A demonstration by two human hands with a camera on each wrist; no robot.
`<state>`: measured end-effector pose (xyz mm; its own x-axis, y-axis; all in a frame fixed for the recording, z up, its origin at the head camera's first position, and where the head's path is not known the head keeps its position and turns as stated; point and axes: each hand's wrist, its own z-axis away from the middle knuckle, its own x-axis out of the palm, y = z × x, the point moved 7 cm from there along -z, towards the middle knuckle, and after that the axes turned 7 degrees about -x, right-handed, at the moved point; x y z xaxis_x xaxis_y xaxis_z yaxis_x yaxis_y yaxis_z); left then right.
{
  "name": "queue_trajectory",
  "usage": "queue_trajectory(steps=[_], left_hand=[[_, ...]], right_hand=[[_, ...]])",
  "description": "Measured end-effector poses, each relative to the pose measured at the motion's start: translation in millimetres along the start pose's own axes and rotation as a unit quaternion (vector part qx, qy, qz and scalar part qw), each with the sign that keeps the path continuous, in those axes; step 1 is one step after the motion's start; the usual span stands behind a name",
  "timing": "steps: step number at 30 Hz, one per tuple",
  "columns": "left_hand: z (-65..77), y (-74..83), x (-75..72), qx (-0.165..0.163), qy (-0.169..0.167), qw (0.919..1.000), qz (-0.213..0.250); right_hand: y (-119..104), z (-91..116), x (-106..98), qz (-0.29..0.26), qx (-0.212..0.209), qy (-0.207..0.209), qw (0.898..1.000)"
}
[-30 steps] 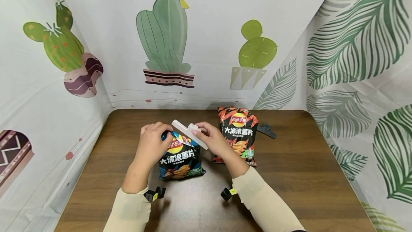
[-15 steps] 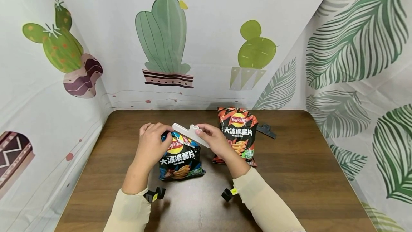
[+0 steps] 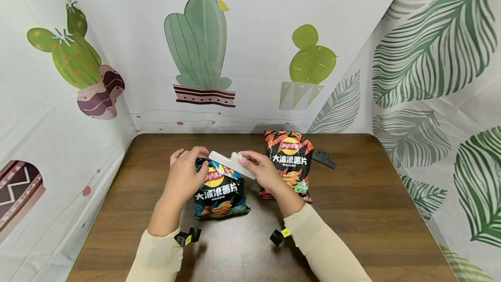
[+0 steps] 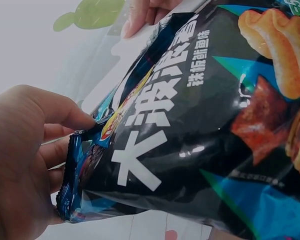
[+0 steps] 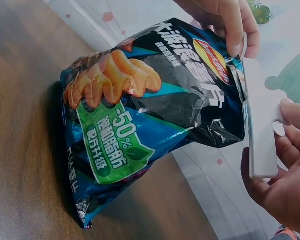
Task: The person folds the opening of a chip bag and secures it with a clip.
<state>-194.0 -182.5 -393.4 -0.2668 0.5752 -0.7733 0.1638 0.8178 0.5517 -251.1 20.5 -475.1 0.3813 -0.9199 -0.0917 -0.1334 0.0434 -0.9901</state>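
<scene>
A black and blue chip bag (image 3: pixel 217 195) stands on the table with its top folded over. My left hand (image 3: pixel 185 173) pinches the bag's upper left corner between thumb and fingers; the left wrist view shows the thumb and fingers (image 4: pixel 65 112) at the crimped edge. In my right hand (image 3: pixel 261 169) is a white bag clip (image 3: pixel 231 162), pinched at its handle. The clip (image 5: pixel 260 120) lies along the folded top edge of the bag in the right wrist view, its long bar right at the fold.
Right of the hands, a red and black chip bag (image 3: pixel 291 160) lies on the brown wooden table (image 3: pixel 364 212). A black clip (image 3: pixel 324 159) lies beside it. Behind the table hangs a white cloth (image 3: pixel 258 55) printed with cacti and leaves.
The white clip has come down and turned slightly to sit along the bag's folded top. My left fingers have shifted a little at the bag's corner.
</scene>
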Motion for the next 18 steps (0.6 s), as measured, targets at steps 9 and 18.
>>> queue_trajectory(steps=[9,18], left_hand=[[-0.6,-0.3,2.3,0.0,-0.008,1.0,0.005],[-0.9,0.0,2.0,-0.004,-0.008,0.9997,0.023]], right_hand=[[0.8,-0.5,0.8,0.003,-0.007,-0.009,1.0],[-0.6,-0.7,1.8,0.007,-0.005,-0.005,1.0]])
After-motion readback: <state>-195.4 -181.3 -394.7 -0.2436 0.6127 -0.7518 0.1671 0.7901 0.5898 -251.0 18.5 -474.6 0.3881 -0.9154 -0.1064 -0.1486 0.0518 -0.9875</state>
